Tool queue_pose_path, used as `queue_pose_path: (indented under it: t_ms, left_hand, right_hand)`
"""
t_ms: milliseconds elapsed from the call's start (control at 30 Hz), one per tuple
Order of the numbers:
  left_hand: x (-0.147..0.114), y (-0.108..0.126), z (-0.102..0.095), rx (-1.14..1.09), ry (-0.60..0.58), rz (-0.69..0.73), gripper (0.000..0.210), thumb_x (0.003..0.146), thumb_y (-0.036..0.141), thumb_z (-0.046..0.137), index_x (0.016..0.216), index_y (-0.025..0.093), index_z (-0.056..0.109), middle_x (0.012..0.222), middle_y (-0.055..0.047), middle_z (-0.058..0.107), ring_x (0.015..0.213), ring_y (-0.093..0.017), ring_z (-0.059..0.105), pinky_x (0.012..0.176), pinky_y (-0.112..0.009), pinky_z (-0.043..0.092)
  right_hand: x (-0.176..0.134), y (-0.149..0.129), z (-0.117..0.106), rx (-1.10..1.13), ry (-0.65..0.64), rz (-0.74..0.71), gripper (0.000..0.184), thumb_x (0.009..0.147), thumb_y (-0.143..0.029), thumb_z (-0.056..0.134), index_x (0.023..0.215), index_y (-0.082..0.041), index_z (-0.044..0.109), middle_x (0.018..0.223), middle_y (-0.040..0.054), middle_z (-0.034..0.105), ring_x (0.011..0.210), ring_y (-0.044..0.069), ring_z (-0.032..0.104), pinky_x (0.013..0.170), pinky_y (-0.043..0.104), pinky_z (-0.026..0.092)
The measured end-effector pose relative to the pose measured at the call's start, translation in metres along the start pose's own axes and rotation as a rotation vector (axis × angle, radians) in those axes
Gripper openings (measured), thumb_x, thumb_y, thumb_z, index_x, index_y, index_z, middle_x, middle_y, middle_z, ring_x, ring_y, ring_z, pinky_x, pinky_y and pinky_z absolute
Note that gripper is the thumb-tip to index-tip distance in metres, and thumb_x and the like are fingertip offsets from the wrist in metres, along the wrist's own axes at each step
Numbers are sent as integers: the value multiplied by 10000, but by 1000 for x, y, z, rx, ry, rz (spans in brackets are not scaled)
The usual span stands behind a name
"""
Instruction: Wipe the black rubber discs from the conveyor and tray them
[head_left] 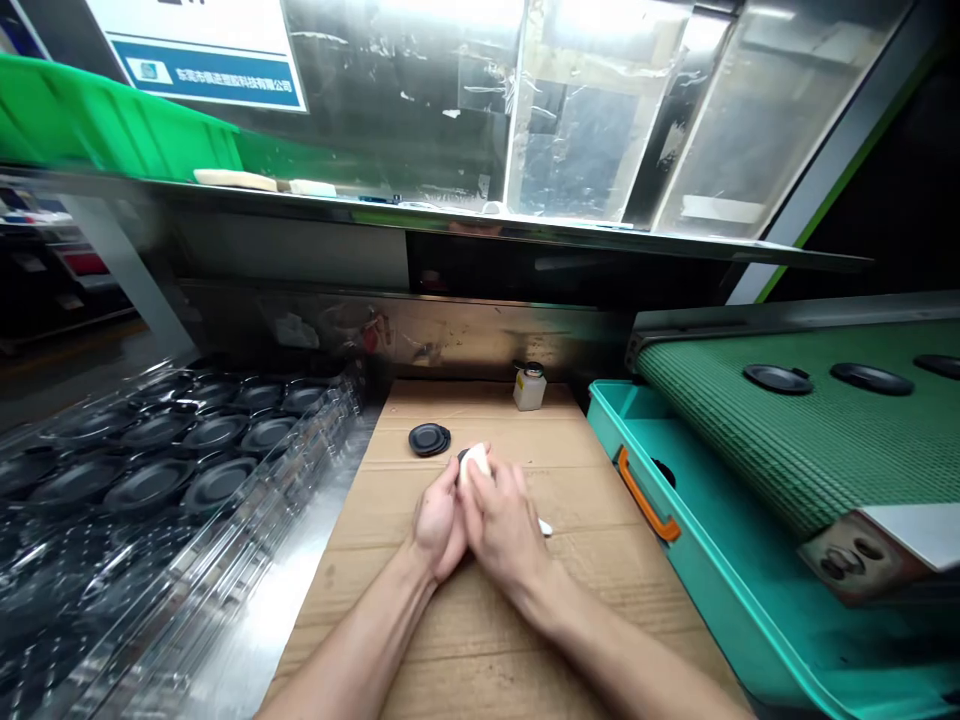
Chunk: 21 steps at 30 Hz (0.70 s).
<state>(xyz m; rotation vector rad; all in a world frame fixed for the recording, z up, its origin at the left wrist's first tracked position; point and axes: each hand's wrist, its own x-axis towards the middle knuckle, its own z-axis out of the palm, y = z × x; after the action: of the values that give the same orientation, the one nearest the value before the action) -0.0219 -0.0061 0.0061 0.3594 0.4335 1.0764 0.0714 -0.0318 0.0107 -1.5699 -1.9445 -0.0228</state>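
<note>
Black disc [463,455]: between the two hands, above the middle of the cardboard-covered tabletop [465,650]; a sliver of rim shows, the rest hidden by fingers and a white pad [477,462].
Clear plastic trays [217,570]: far left, with black round parts [217,485] seated in rows.
Loose black disc [429,439]: flat on the cardboard, beyond the left hand.
Left grip: the left hand [439,520], fingers curled in, seems to cradle the held disc from its left side.
Right grip: the right hand [510,520] is closed over the pad, pinching it against the disc.
Handling: the step looks like rubbing; best done with the left hand steady, light even pressure, and the pad flat, following the rim.
Small bottle [529,390]: upright at the back.
White scrap [545,527]: just beside the right hand, partly hidden; better clear of the elbow's sweep.
Turquoise crate [720,590]: right of the cardboard, orange handle [646,500] facing it.
Green conveyor belt [795,450]: far right, carrying more discs [778,378].
</note>
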Motion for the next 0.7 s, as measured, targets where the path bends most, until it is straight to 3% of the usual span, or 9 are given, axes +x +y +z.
queue_pose_path:
  t_ms: [100, 200, 300, 433, 533, 633, 700]
  left_hand:
    - [0, 0, 1, -11, -23, -17, 430, 946, 329, 460, 1332, 154, 531, 1346, -106, 574, 1267, -236, 511, 1131, -377, 343]
    - [0, -1, 2, -6, -13, -36, 427, 944, 333, 467, 1328, 157, 533, 1335, -99, 583, 1267, -236, 511, 1131, -374, 343]
    - [0, -2, 1, 17, -42, -49, 414, 946, 326, 464, 1310, 148, 549, 1320, -105, 593, 1259, -241, 518, 1128, -376, 346]
    - [2, 1, 0, 47, -18, -55, 395, 946, 307, 463, 1291, 139, 560, 1296, -114, 608, 1237, -241, 538, 1107, -380, 379]
    - [4, 5, -2, 82, -25, -48, 381, 952, 292, 448, 1276, 136, 572, 1277, -125, 618, 1212, -246, 558, 1081, -401, 414]
    - [6, 8, -4, 123, -21, -55, 377, 951, 295, 451, 1274, 146, 578, 1277, -125, 617, 1186, -251, 577, 1060, -418, 440]
    - [7, 9, -3, 130, -34, -33, 371, 956, 281, 439, 1273, 145, 576, 1289, -127, 608, 1186, -249, 576, 1050, -425, 451]
  right_hand:
    - [0, 2, 0, -27, 17, 26, 383, 963, -254, 381, 1290, -156, 553, 1187, 158, 550, 1007, 257, 481, 875, 405, 447]
    - [-1, 4, 0, -23, 16, -55, 407, 961, -269, 385, 1331, -166, 520, 1261, 158, 517, 1018, 262, 474, 875, 414, 450]
    - [-1, 7, 0, -36, 63, 14, 372, 961, -257, 382, 1265, -165, 575, 1212, 157, 548, 1022, 266, 476, 885, 424, 447]
    - [-2, 8, -2, -34, 41, -60, 406, 948, -273, 415, 1330, -185, 521, 1329, 154, 489, 1113, 277, 452, 947, 443, 414]
    - [-2, 8, -6, -66, 47, 18, 393, 952, -251, 382, 1303, -170, 539, 1263, 160, 535, 1077, 269, 474, 926, 427, 425]
    - [2, 12, -6, -59, 23, -75, 411, 936, -314, 430, 1329, -226, 509, 1299, 123, 510, 1061, 267, 478, 908, 419, 438]
    - [7, 21, -6, -45, 55, 4, 380, 933, -321, 440, 1290, -237, 540, 1256, 117, 528, 1047, 260, 484, 897, 411, 448]
